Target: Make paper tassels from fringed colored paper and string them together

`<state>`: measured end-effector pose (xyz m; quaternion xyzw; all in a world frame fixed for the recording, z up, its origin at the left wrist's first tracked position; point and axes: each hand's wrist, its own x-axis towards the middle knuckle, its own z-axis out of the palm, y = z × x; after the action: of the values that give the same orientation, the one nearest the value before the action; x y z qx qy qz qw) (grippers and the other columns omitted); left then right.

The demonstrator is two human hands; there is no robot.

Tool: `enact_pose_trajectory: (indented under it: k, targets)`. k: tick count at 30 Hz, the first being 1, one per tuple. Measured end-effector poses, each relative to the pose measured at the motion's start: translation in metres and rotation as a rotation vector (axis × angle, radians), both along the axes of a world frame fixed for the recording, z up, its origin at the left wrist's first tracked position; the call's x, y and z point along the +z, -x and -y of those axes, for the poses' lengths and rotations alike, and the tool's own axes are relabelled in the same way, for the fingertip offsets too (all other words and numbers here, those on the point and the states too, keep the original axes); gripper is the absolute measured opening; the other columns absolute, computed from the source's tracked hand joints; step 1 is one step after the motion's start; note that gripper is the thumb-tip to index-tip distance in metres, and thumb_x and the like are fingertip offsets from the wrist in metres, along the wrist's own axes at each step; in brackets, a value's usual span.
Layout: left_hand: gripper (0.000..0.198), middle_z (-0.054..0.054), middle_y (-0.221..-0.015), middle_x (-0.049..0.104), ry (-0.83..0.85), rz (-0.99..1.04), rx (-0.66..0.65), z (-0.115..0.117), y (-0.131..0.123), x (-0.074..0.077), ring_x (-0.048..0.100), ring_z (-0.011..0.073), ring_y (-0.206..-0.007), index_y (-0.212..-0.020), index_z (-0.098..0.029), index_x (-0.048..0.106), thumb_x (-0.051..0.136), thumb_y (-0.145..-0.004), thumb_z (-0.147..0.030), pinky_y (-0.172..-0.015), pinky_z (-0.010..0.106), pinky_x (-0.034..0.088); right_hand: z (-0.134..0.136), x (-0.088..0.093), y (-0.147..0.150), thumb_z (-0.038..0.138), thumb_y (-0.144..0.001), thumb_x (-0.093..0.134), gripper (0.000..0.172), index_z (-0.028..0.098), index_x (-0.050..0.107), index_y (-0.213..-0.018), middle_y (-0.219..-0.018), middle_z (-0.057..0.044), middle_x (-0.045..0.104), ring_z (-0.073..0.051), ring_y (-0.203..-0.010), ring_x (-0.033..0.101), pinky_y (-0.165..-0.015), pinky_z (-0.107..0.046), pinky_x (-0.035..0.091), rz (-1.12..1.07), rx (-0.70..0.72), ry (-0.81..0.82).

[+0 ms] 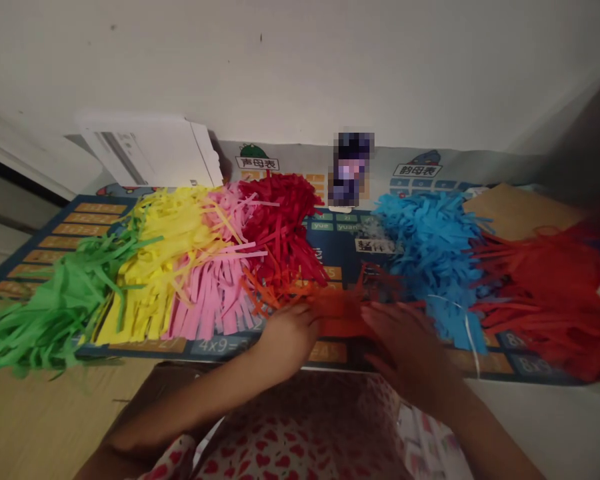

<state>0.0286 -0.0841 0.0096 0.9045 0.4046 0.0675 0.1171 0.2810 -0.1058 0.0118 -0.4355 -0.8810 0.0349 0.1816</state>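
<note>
An orange fringed paper strip [339,310] lies across the middle of the table, close to its front edge. The closed fingers of my left hand [291,337] grip its left end. My right hand [405,343], blurred by motion, has its fingers stretched out and touches the strip's right end. Just left of my left hand is pink fringed paper [215,293], with dark red fringed paper [285,220] behind the orange. Beyond my right hand lies blue fringed paper [423,247], and a thin white string [470,333] hangs over its front.
Yellow [167,240] and green fringed paper [65,293] are at the left, red fringed paper [550,287] at the far right. A white box [150,153] leans against the wall. A phone [350,170] stands at the back. Brown paper [523,210] lies behind the red.
</note>
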Motion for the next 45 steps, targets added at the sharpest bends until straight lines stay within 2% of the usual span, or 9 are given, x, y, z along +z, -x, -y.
enact_pose_trajectory:
  k: [5,8,11,14,19,27,32,38,45]
  targets:
    - [0.017,0.006,-0.075,0.066,-0.013,-0.136,0.058,0.004,0.006,0.015,0.060,0.0214,-0.073,-0.080,-0.016,0.062,0.050,-0.091,-0.020,-0.069,0.035,0.046,-0.018,-0.009,0.015,0.018,-0.093,0.051,0.019,0.022,0.065,-0.105,-0.103,-0.003,0.072,-0.019,-0.108,0.061,-0.099,-0.040,0.032,-0.113,0.118,0.121]
    - [0.017,0.007,-0.081,0.067,-0.031,-0.101,0.063,0.006,0.009,0.018,0.060,0.0219,-0.079,-0.086,-0.017,0.064,0.049,-0.092,-0.022,-0.073,0.036,0.044,-0.031,-0.015,0.010,0.023,-0.096,0.050,0.017,0.023,0.066,-0.096,-0.096,-0.002,0.072,-0.018,-0.099,0.063,-0.085,-0.036,0.035,-0.164,0.140,0.246]
    - [0.017,0.008,-0.093,0.069,-0.030,0.002,0.007,0.000,0.006,0.015,0.060,0.0232,-0.093,-0.096,-0.018,0.066,0.050,-0.093,-0.023,-0.084,0.039,0.042,-0.038,-0.013,0.007,0.029,-0.097,0.050,0.019,0.022,0.067,-0.092,-0.091,-0.003,0.071,-0.019,-0.091,0.062,-0.079,-0.035,0.034,-0.157,0.094,0.279]
    - [0.020,0.007,-0.089,0.070,0.024,0.025,-0.034,-0.015,-0.001,0.011,0.062,0.0214,-0.090,-0.098,-0.019,0.067,0.048,-0.093,-0.020,-0.086,0.040,0.040,-0.042,-0.011,0.008,0.027,-0.094,0.053,0.019,0.021,0.068,-0.084,-0.084,-0.003,0.069,-0.019,-0.085,0.058,-0.076,-0.035,0.032,-0.091,0.013,0.253]
    - [0.016,0.005,-0.092,0.073,0.135,0.028,0.073,-0.043,-0.002,0.013,0.065,0.0222,-0.089,-0.096,-0.019,0.068,0.055,-0.087,-0.018,-0.084,0.038,0.041,-0.051,-0.014,0.013,0.029,-0.085,0.068,0.015,0.019,0.068,-0.073,-0.084,-0.005,0.066,-0.022,-0.085,0.053,-0.071,-0.033,0.031,0.037,-0.160,0.225]
    - [0.019,0.002,-0.093,0.076,0.204,0.015,0.212,-0.060,0.000,0.010,0.068,0.0208,-0.079,-0.103,-0.024,0.070,0.058,-0.088,-0.025,-0.082,0.036,0.043,-0.055,-0.030,0.018,0.033,-0.090,0.062,0.024,0.020,0.068,-0.071,-0.079,-0.004,0.061,-0.021,-0.083,0.050,-0.070,-0.034,0.030,-0.056,-0.216,0.201]
    - [0.013,0.001,-0.074,0.074,0.235,0.018,0.181,-0.061,0.000,0.009,0.066,0.0186,-0.067,-0.085,-0.023,0.072,0.059,-0.086,-0.026,-0.075,0.035,0.040,-0.055,-0.028,0.019,0.032,-0.082,0.070,0.024,0.019,0.061,-0.064,-0.079,-0.002,0.059,-0.020,-0.084,0.049,-0.071,-0.035,0.028,-0.126,-0.235,0.276]
    - [0.031,0.001,-0.062,0.070,0.194,0.013,0.189,-0.060,-0.001,0.006,0.064,0.0175,-0.061,-0.062,-0.020,0.066,0.053,-0.089,-0.026,-0.073,0.036,0.037,-0.056,-0.027,0.019,0.035,-0.089,0.063,0.026,0.020,0.064,-0.068,-0.080,-0.004,0.062,-0.021,-0.084,0.048,-0.071,-0.036,0.028,-0.150,-0.238,0.300]
    - [0.015,0.001,-0.076,0.074,0.212,0.052,0.210,-0.058,0.000,0.003,0.066,0.0206,-0.069,-0.088,-0.025,0.073,0.058,-0.086,-0.025,-0.077,0.039,0.038,-0.057,-0.027,0.019,0.035,-0.084,0.068,0.024,0.020,0.061,-0.066,-0.075,-0.003,0.060,-0.022,-0.082,0.049,-0.069,-0.035,0.027,-0.156,-0.264,0.315]
